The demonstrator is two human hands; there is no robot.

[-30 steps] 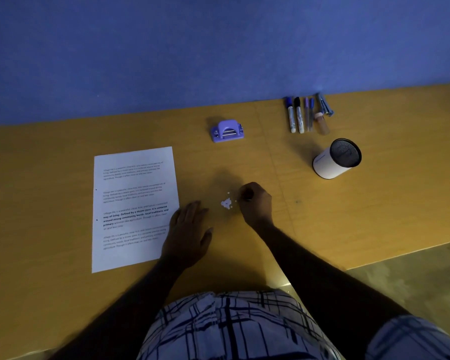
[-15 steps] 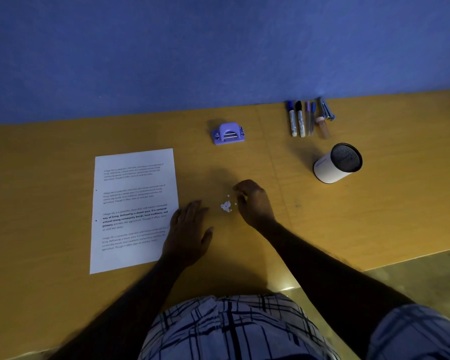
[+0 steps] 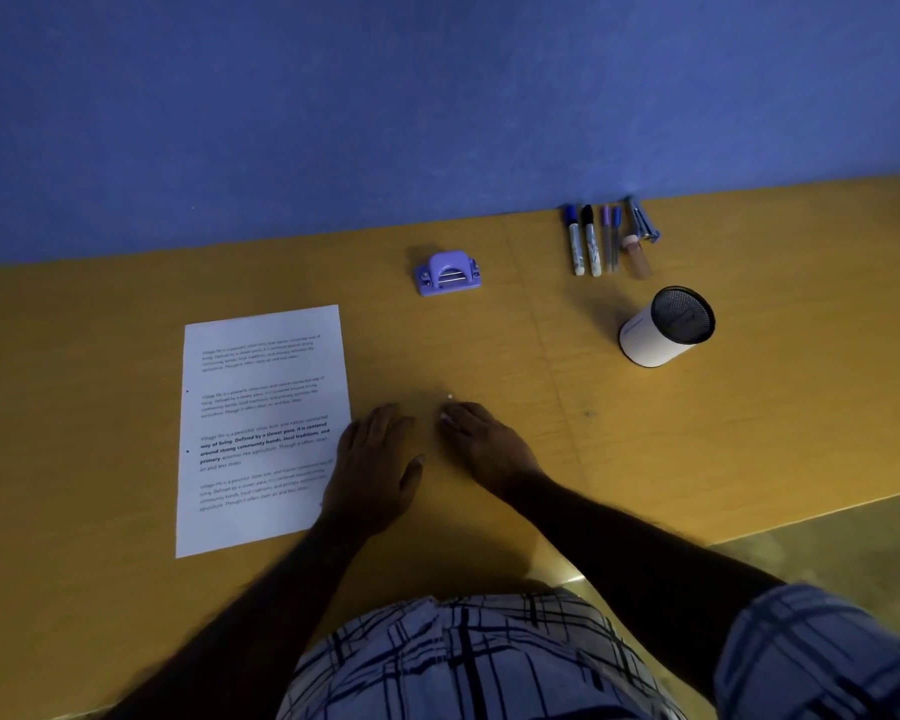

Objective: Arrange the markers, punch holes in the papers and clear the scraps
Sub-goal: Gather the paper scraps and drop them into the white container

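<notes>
A printed paper sheet [image 3: 261, 428] lies flat on the yellow-brown table [image 3: 749, 418], left of centre. My left hand [image 3: 375, 465] rests flat, fingers apart, beside the sheet's right edge. My right hand [image 3: 484, 444] lies palm down over the small white paper scraps; a few scraps [image 3: 445, 418] peek out at its fingertips and one dot [image 3: 449, 396] lies just beyond. The purple hole punch [image 3: 448, 273] stands farther back. Markers and pens [image 3: 591, 240] lie side by side near the wall.
A white cylindrical holder with a dark mesh inside [image 3: 666, 330] stands right of centre. A small tan tube [image 3: 636, 257] and a blue-grey tool [image 3: 644, 223] lie beside the markers. The blue wall [image 3: 437, 122] bounds the table's far side. The table's front edge runs at lower right.
My right hand has slid left and flattened over the scrap pile, covering most of it. My left hand has stayed in place by the sheet.
</notes>
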